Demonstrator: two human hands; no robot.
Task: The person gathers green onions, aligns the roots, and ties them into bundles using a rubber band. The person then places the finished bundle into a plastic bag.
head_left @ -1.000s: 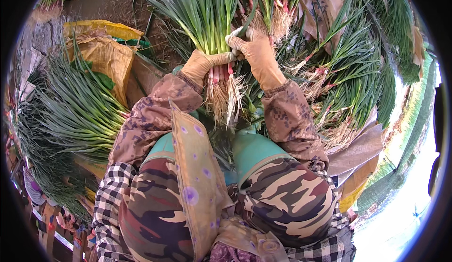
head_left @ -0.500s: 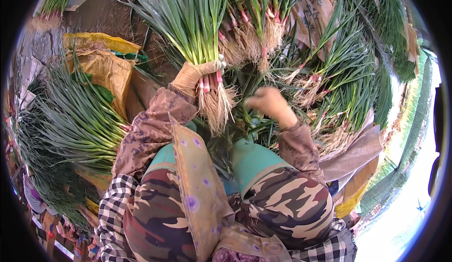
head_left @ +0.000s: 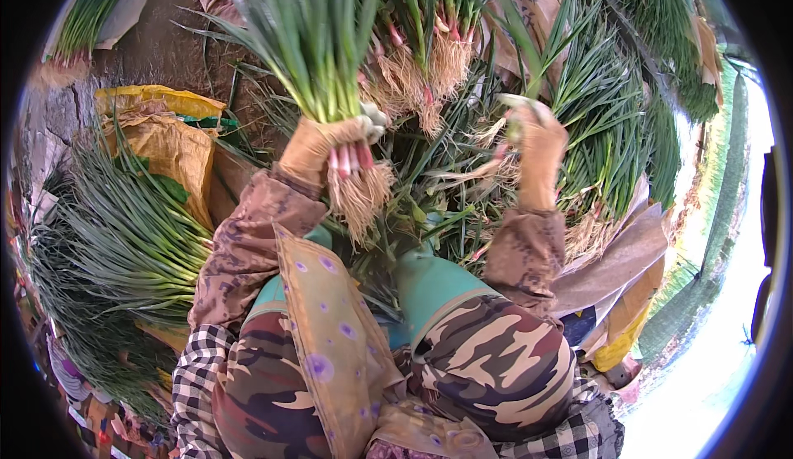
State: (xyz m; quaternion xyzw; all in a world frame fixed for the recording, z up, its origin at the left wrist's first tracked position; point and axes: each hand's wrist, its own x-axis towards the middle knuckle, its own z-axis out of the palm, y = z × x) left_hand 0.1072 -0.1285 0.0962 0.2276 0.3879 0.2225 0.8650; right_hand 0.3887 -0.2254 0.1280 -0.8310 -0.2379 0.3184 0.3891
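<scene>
A thick bunch of green garlic point(head_left: 330, 79), with long flat leaves, pinkish-white bases and shaggy pale roots, stands upright in front of me. Wrapped round its stems just above the roots is my left hand point(head_left: 318, 145), in a tan glove with pale fingertips. Over on the right, my right hand point(head_left: 538, 141), also gloved, is closed round a few green garlic stalks point(head_left: 529, 63). Their leaves point up and their roots hang below the fist. Motion blurs this hand, and part of the stalks is hidden in it.
Loose green garlic point(head_left: 607, 120) lies heaped on the right, above brown sacking point(head_left: 615, 253). More rooted bunches point(head_left: 429, 54) lie straight ahead. At left a big pile point(head_left: 132, 220) sits beside a yellow sack point(head_left: 178, 141). Leaf scraps cover the ground between my knees.
My right hand has moved right and up to the loose heap and closed on some stalks. My left hand still grips its bunch, which appears slightly further left and lower.
</scene>
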